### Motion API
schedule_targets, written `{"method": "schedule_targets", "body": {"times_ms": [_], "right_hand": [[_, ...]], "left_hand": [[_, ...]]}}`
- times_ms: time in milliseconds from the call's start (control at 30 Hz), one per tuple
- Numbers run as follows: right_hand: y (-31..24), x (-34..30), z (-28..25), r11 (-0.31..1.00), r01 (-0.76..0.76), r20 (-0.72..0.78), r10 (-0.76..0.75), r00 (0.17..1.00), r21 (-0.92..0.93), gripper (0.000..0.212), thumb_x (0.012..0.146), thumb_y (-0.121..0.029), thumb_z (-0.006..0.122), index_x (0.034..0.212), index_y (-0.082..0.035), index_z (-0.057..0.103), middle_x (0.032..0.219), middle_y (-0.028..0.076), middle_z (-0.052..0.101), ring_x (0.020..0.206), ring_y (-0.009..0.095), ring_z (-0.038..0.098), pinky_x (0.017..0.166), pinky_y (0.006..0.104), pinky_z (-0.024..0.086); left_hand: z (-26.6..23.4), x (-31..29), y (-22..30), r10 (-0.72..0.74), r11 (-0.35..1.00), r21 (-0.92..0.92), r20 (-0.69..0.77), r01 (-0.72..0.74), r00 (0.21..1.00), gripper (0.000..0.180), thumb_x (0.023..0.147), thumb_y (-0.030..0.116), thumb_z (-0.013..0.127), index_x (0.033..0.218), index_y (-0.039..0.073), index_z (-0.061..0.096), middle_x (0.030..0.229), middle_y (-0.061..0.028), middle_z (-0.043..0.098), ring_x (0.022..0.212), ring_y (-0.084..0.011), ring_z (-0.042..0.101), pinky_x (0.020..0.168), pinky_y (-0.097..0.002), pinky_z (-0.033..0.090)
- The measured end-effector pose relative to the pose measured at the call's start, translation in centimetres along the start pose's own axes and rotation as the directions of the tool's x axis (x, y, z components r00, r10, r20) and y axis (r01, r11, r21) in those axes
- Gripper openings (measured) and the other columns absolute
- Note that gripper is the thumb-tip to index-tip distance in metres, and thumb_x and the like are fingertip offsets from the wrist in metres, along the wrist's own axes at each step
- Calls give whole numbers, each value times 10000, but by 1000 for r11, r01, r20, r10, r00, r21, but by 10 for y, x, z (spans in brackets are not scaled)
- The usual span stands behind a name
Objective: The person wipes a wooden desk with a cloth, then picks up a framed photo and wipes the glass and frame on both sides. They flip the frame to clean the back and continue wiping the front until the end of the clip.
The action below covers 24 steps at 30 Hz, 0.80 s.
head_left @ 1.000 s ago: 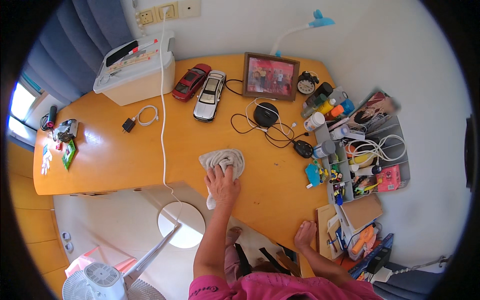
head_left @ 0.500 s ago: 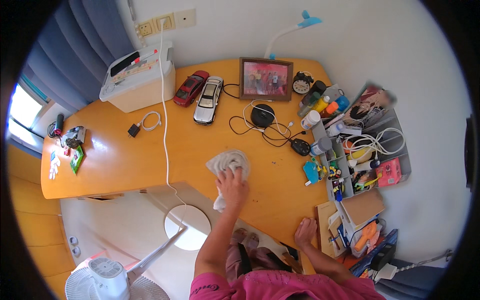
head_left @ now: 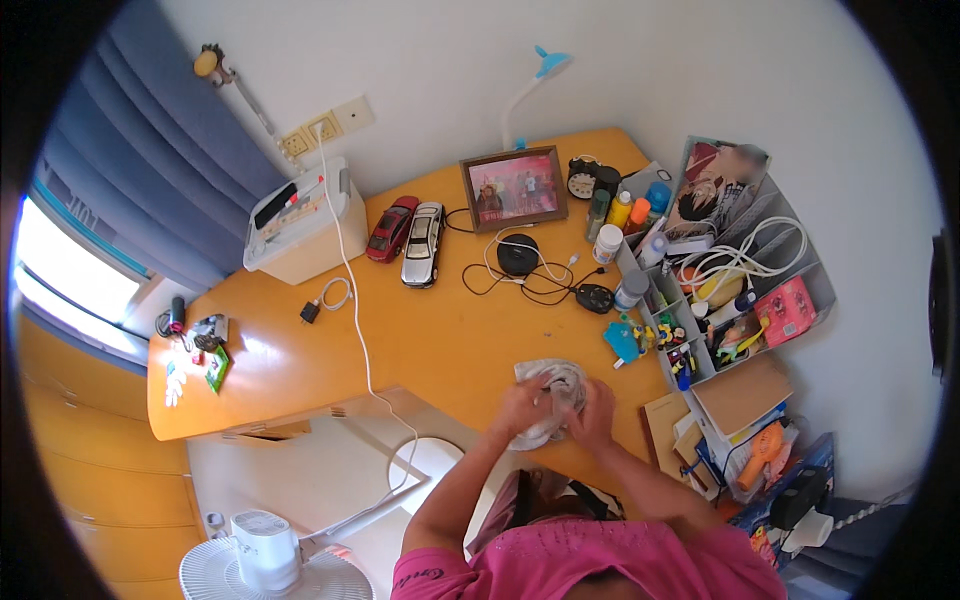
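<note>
A bunched white cloth [head_left: 550,370] rests at the near edge of the wooden desk [head_left: 470,340]. My left hand [head_left: 522,408] grips its left side with bent fingers. On the opposite side my right hand [head_left: 594,414] closes round the cloth, facing the left one. Folds of the cloth hide some of the fingertips. To the right of the hands, a small blue toy [head_left: 622,342] and several little figures lie beside the grey organizer [head_left: 690,330]. A black computer mouse [head_left: 594,298] sits beyond the cloth, with its cable looping on the desk.
Farther back are a red toy car [head_left: 391,230], a silver toy car [head_left: 423,245], a framed picture [head_left: 514,190] and a round black device [head_left: 517,255]. A white cord [head_left: 362,330] crosses the desk and hangs off its front edge. A white fan [head_left: 268,555] stands lower left.
The cloth has moved right and nearer with my left hand. My right hand has left the desk's right edge and taken hold of the cloth too. The view has shifted.
</note>
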State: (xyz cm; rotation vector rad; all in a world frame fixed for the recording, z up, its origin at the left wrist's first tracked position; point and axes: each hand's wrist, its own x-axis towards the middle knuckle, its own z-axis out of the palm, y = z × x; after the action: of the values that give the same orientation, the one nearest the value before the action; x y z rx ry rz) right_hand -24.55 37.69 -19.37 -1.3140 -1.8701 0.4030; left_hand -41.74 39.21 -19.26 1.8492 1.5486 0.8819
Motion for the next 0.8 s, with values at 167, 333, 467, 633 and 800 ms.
{"method": "schedule_targets", "body": {"times_ms": [167,333,467,633,800], "right_hand": [[5,40,14,970,227,323,-187,928,-92,437,630,-358,643,985,-113,574,1041,120,472,1000,307,432,846,441,314],[34,50,35,981,190,404,-165,900,-23,317,587,-315,630,833,-121,586,936,98,476,902,295,447,780,424,332],[38,56,36,983,180,402,-181,898,41,286,596,-305,606,810,-117,584,887,98,479,843,297,460,746,424,343],[35,60,32,989,144,423,-139,896,20,295,605,-333,594,819,-129,598,875,99,492,828,295,471,733,435,355],[40,60,36,990,139,492,-117,862,-8,299,616,-353,590,826,-139,603,884,95,500,820,297,473,724,445,362]], "left_hand": [[-58,80,-19,-264,959,-179,-294,219,918,187,839,135,523,887,-16,622,648,-51,588,582,-122,560,541,-258,442],[-94,170,-61,-392,856,-459,-275,239,878,196,843,144,509,897,-15,610,683,-25,575,578,-117,550,520,-232,441],[-105,236,-90,-502,794,-531,-296,296,813,231,821,182,545,907,-24,604,685,-55,579,572,-137,553,518,-266,436],[-114,306,-127,-418,870,-443,-425,219,803,307,780,145,588,1019,-40,537,883,-85,572,783,-173,553,699,-284,453],[-116,354,-143,-487,854,-422,-441,305,754,476,684,73,620,1128,-48,497,948,-112,557,849,-201,531,780,-299,414]]}}
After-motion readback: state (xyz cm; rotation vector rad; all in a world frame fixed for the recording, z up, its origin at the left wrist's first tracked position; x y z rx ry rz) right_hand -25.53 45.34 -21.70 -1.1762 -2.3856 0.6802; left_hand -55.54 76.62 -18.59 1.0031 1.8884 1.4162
